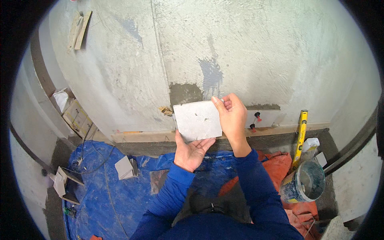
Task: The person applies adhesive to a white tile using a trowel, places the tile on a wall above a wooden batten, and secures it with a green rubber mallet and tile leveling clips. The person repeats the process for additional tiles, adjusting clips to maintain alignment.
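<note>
Both hands hold a pale grey square tile (198,120) in front of the rough plastered wall (248,52). My left hand (190,154) supports its lower edge from below, the thumb against the left side. With my right hand (232,116) I pinch the upper right corner, thumb on the near face and fingers curled behind. Small dark specks mark the tile's face. Above the tile, a patch of dark grey mortar (186,92) shows on the wall. To the right, two red and black knobs (257,117) stick out near a pale tile set low on the wall.
A yellow spirit level (300,138) leans at the right, beside a bucket (304,182) and a white bottle (311,144). Stacked tiles (125,168) lie on the blue tarp (98,196). An orange sheet (276,164) lies at right. A cable (105,160) runs along the left.
</note>
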The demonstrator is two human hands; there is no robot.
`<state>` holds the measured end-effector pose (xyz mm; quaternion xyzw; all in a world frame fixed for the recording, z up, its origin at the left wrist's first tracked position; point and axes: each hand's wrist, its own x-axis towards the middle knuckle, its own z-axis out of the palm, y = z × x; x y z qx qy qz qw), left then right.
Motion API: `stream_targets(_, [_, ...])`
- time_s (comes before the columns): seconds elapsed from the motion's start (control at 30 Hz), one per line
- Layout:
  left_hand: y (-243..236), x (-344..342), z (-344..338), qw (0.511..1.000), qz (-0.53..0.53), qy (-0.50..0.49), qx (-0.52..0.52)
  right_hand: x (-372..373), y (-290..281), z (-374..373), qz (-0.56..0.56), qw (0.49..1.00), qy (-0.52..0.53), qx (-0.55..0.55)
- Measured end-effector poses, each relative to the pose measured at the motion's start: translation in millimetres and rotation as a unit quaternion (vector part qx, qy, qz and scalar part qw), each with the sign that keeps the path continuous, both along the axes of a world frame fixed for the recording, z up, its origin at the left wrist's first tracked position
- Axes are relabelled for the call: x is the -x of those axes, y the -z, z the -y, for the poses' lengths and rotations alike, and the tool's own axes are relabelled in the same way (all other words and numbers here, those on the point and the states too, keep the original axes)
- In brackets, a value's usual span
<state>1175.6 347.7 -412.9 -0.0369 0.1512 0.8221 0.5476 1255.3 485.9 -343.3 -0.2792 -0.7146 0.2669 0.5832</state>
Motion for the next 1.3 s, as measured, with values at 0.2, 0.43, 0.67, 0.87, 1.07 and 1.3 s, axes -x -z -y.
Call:
stream_targets(0.2, [5, 2, -2, 1.000, -0.011, 0.009, -0.025, -1, -2, 0, -0.005, 1.000, -0.010, -0.013])
stream_targets(0.43, [31, 2, -7, 1.000, -0.015, -0.001, 0.028, -8, 40, 1, 0.014, 1.000, 0.007, -0.026])
stream_targets(0.67, [39, -13, -6, 0.998, 0.013, -0.001, 0.062, -22, 93, 15, 0.051, 0.994, -0.010, -0.095])
stream_targets(0.87, [38, -26, -7, 0.999, 0.010, 0.024, 0.040, -21, 98, 13, 0.029, 0.986, 0.059, -0.155])
stream_targets(1.07, [39, -38, -11, 0.997, 0.030, 0.023, 0.062, -18, 89, 11, 0.025, 0.968, 0.170, -0.183])
stream_targets(1.3, [59, -36, -13, 0.999, -0.013, 0.026, 0.030, -30, 94, 2, -0.016, 0.977, 0.147, -0.156])
